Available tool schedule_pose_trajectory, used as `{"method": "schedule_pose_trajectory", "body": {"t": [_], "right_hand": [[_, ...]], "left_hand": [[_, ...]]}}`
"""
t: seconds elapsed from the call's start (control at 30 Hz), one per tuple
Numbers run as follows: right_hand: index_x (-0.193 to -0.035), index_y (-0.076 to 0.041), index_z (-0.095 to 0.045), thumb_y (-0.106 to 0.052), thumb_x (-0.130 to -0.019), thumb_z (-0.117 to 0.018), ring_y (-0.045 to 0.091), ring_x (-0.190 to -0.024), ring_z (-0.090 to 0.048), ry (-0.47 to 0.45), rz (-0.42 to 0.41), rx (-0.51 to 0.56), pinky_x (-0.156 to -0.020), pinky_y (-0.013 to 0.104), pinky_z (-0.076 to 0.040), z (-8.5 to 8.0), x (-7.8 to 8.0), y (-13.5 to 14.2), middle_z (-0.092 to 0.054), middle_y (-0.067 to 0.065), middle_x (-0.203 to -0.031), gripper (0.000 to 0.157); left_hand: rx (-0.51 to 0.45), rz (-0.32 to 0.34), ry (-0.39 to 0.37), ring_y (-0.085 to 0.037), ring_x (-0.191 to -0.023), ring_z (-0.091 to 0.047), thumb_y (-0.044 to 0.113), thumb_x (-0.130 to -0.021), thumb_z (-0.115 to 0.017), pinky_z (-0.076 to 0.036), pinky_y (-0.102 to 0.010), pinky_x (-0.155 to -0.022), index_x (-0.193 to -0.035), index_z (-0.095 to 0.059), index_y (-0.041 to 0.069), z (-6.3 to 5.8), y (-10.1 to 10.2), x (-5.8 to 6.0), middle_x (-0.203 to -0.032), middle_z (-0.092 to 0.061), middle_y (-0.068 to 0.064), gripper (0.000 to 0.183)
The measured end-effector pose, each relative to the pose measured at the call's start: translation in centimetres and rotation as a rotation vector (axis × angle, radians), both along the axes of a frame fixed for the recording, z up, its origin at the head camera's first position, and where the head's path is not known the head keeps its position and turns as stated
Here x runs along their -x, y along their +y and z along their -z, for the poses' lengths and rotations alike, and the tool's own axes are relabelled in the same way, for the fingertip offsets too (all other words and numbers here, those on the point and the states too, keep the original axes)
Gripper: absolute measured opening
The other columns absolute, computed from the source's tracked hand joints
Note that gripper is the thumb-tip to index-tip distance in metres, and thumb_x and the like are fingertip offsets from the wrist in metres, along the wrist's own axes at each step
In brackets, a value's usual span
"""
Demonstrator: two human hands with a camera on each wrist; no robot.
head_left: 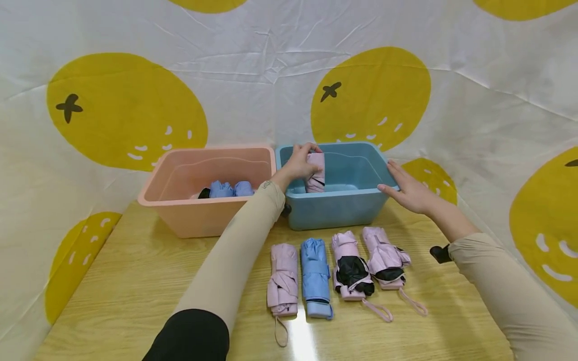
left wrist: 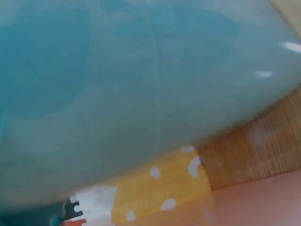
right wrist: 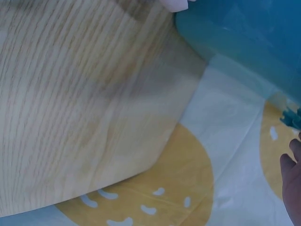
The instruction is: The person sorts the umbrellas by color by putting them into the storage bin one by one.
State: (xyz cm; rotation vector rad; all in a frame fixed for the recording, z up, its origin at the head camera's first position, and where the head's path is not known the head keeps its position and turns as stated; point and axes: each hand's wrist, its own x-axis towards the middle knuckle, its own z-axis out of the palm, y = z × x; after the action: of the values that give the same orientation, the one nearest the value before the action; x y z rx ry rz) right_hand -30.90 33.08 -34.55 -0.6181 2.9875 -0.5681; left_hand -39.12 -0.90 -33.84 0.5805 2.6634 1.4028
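Observation:
My left hand [head_left: 298, 164] holds a folded pink umbrella [head_left: 316, 175] upright inside the left end of the blue bin [head_left: 336, 210]. My right hand [head_left: 411, 193] touches that bin's right rim, thumb at the front corner and fingers fairly straight along the side. In the right wrist view only part of the right hand [right wrist: 294, 181] shows, at the edge beside the bin [right wrist: 244, 42]. On the table before the bin lie a pink umbrella [head_left: 283, 281], a blue umbrella [head_left: 316, 276] and two pink umbrellas with black parts, one nearer the middle [head_left: 345, 245] and one further right [head_left: 377, 243].
A peach bin [head_left: 194, 215] stands against the blue one, with blue umbrellas [head_left: 221, 189] and something black inside. Both stand at the back of the wooden table [head_left: 122, 296]. Behind hangs a white cloth [head_left: 244, 95] with yellow fruit shapes. Blue bin wall [left wrist: 141, 94] fills most of the left wrist view.

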Motion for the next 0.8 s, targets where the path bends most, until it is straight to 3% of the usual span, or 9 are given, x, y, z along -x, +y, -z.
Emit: {"method": "schedule_pose_trajectory", "body": {"t": [0.13,0.27,0.37,0.53,0.67,0.8], "right_hand": [[-0.166,-0.001,-0.002,-0.05,-0.109,-0.045,0.044,-0.158,-0.003,0.0,0.001,0.002,-0.122,0.067,-0.011,-0.1,-0.2,-0.2,0.006,0.015,-0.174,0.086],[-0.166,-0.002,-0.002,-0.05,-0.109,-0.045,0.044,-0.158,-0.003,0.004,0.001,-0.003,-0.122,0.067,-0.011,-0.2,-0.1,-0.3,0.006,0.015,-0.174,0.086],[-0.167,-0.004,-0.002,-0.05,-0.109,-0.046,0.044,-0.158,-0.004,0.008,0.005,-0.008,-0.122,0.067,-0.011,-0.3,0.1,-0.2,0.005,0.016,-0.174,0.086],[-0.167,-0.004,-0.002,-0.049,-0.109,-0.047,0.044,-0.158,-0.003,-0.004,0.013,-0.003,-0.122,0.068,-0.01,-0.2,-0.1,0.0,0.004,0.016,-0.174,0.087],[-0.167,-0.003,-0.002,-0.049,-0.109,-0.047,0.044,-0.158,-0.003,-0.005,0.011,0.001,-0.122,0.068,-0.01,0.1,-0.3,0.2,0.004,0.017,-0.174,0.086],[-0.167,-0.003,-0.003,-0.049,-0.109,-0.047,0.044,-0.158,-0.003,0.002,0.01,0.003,-0.122,0.068,-0.011,0.3,-0.4,0.4,0.003,0.017,-0.174,0.086]], "left_hand": [[0.093,0.064,-0.029,-0.035,-0.119,-0.044,0.008,-0.099,-0.069,-0.046,-0.042,-0.093,-0.136,-0.054,0.012,0.4,0.2,-0.1,-0.146,-0.03,-0.022,0.04],[0.207,0.131,-0.068,-0.035,-0.123,-0.046,0.008,-0.099,-0.07,-0.049,-0.042,-0.09,-0.134,-0.055,0.01,0.5,0.1,-0.4,-0.144,-0.041,-0.023,0.038],[0.227,0.167,-0.093,-0.034,-0.12,-0.051,0.007,-0.1,-0.069,-0.051,-0.04,-0.087,-0.132,-0.054,0.008,0.5,0.1,-0.4,-0.142,-0.049,-0.023,0.035],[0.223,0.151,-0.128,-0.032,-0.11,-0.057,0.006,-0.101,-0.067,-0.053,-0.039,-0.082,-0.133,-0.055,0.005,0.9,0.4,-0.7,-0.143,-0.051,-0.023,0.034],[0.275,0.14,-0.177,-0.031,-0.118,-0.055,0.008,-0.103,-0.063,-0.051,-0.04,-0.091,-0.143,-0.056,0.005,1.0,0.8,-0.9,-0.148,-0.051,-0.021,0.041],[0.343,0.167,-0.242,-0.028,-0.124,-0.051,0.014,-0.107,-0.055,-0.047,-0.041,-0.099,-0.156,-0.046,0.007,1.0,1.1,-0.7,-0.159,-0.043,-0.017,0.051]]}}
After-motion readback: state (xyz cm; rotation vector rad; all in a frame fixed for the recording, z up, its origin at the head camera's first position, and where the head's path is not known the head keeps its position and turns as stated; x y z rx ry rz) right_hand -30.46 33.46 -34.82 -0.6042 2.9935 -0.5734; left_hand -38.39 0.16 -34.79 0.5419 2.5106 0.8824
